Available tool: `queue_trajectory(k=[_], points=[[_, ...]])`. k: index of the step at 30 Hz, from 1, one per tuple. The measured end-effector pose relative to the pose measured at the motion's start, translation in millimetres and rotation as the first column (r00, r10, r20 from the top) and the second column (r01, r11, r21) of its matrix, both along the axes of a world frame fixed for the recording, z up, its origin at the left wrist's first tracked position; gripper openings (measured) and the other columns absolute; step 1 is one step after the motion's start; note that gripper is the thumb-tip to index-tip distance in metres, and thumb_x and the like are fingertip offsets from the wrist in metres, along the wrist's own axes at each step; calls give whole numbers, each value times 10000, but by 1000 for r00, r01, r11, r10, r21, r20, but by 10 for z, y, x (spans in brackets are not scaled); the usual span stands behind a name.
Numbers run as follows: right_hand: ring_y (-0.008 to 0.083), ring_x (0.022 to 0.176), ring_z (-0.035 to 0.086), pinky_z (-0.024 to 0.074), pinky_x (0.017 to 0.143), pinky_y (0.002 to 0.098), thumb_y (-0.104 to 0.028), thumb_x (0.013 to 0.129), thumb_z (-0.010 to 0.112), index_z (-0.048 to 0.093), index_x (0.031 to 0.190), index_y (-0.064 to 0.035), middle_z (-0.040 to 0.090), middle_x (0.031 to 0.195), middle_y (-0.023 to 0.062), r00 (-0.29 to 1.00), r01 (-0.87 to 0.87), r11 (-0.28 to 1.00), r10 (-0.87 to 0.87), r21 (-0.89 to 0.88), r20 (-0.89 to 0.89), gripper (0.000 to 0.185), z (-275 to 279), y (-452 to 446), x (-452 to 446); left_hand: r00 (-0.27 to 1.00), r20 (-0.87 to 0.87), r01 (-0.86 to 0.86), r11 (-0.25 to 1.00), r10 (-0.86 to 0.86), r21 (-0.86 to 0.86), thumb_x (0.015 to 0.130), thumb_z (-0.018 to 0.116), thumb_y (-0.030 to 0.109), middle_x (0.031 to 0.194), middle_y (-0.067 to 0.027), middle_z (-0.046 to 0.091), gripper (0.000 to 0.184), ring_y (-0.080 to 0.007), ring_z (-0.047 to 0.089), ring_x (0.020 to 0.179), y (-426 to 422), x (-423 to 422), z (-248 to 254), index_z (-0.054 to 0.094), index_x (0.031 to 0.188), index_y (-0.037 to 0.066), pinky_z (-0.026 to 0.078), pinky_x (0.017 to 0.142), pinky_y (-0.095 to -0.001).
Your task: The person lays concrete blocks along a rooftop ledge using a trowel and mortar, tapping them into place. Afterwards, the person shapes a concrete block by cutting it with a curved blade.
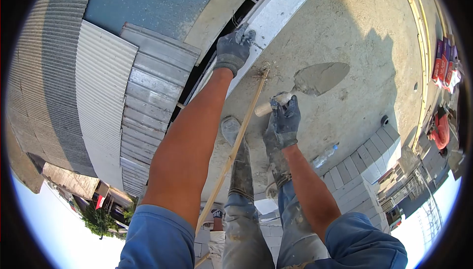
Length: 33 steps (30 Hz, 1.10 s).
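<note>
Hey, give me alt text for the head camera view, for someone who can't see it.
A gloved right hand holds a trowel over a concrete floor, while the gloved left hand is at a pale ledge. A wooden strip slants between the arms; corrugated sheets lie at left.

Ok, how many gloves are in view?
2: one glove on the left hand, at the pale ledge; the other on the right hand, gripping the trowel handle. Others may be hidden.
</note>
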State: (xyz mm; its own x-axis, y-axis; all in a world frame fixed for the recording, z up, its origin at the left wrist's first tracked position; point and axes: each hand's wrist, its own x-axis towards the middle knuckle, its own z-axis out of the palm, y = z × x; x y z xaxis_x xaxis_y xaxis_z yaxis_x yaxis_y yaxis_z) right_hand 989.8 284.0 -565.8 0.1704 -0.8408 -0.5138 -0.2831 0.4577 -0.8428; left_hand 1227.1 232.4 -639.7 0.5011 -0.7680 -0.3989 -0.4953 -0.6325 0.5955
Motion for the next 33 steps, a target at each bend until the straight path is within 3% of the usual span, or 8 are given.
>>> queue_trajectory(k=[10, 12, 15, 18, 20, 28, 31, 33], points=[[268, 827, 661, 516, 736, 341, -136, 860, 673, 552, 1125, -25, 649, 927, 144, 835, -489, 864, 422, -122, -353, 312, 506, -307, -185, 960, -210, -186, 982, 185, 13, 911, 572, 464, 1319, -166, 579, 585, -310, 568, 1180, 148, 50, 335, 511, 1379, 118, 428, 1015, -386], [297, 818, 676, 524, 731, 345, -125, 860, 664, 554, 1129, -32, 661, 923, 155, 776, -570, 817, 502, -85, -382, 305, 508, -549, -344, 988, 9, -151, 988, 151, -42, 896, 588, 488, 1363, -173, 535, 668, -305, 521, 1239, 469, 114, 604, 446, 1425, 105, 373, 1072, -371], [356, 793, 673, 532, 712, 372, -115, 868, 625, 558, 1111, -35, 673, 873, 168, 613, -745, 665, 653, -51, -444, 264, 542, -1026, -313, 960, 272, -81, 995, 64, 52, 888, 587, 517, 1370, -182, 517, 713, -302, 490, 1269, 1242, -29, 227, 427, 1433, 86, 294, 1125, -382], [394, 821, 663, 532, 714, 406, -122, 882, 583, 560, 1102, -32, 676, 860, 191, 385, -911, 402, 744, -94, -546, 239, 532, -1394, -166, 993, 113, -79, 940, 44, 333, 878, 578, 544, 1429, -169, 469, 741, -319, 397, 1353, 1546, -141, 542, 408, 1444, 96, 234, 1153, -462], [408, 831, 658, 523, 703, 443, -147, 895, 561, 566, 1093, -45, 679, 854, 201, 200, -975, 219, 795, -36, -572, 223, 423, -1615, -78, 991, 104, -115, 944, 87, 310, 873, 589, 533, 1417, -149, 488, 726, -300, 422, 1336, 1643, -217, 396, 423, 1433, 102, 231, 1154, -472], [373, 852, 670, 523, 719, 434, -158, 893, 594, 588, 1086, -99, 693, 901, 171, -99, -976, 96, 605, 195, -790, 202, 1403, -2456, 601, 984, -20, -153, 895, 178, 418, 829, 670, 459, 1301, -65, 596, 631, -215, 516, 1250, 1573, -160, 526, 507, 1366, 172, 181, 1165, -534], [361, 951, 635, 514, 799, 427, -79, 816, 629, 551, 1247, -86, 632, 1091, 160, -178, -967, -251, 506, 53, -844, 438, 1775, -2658, 1166, 973, -18, -197, 875, 228, 442, 826, 677, 441, 1318, -40, 584, 616, -207, 516, 1249, 1545, -159, 537, 514, 1359, 179, 159, 1158, -580], [348, 952, 612, 507, 807, 424, -74, 796, 644, 547, 1256, -88, 598, 1030, 141, -259, -897, -440, 473, 29, -842, 471, 1789, -2738, 1780, 969, 3, -224, 869, 248, 441, 816, 690, 423, 1307, -37, 594, 603, -229, 514, 1263, 1533, -177, 515, 531, 1345, 182, 157, 1153, -591]])
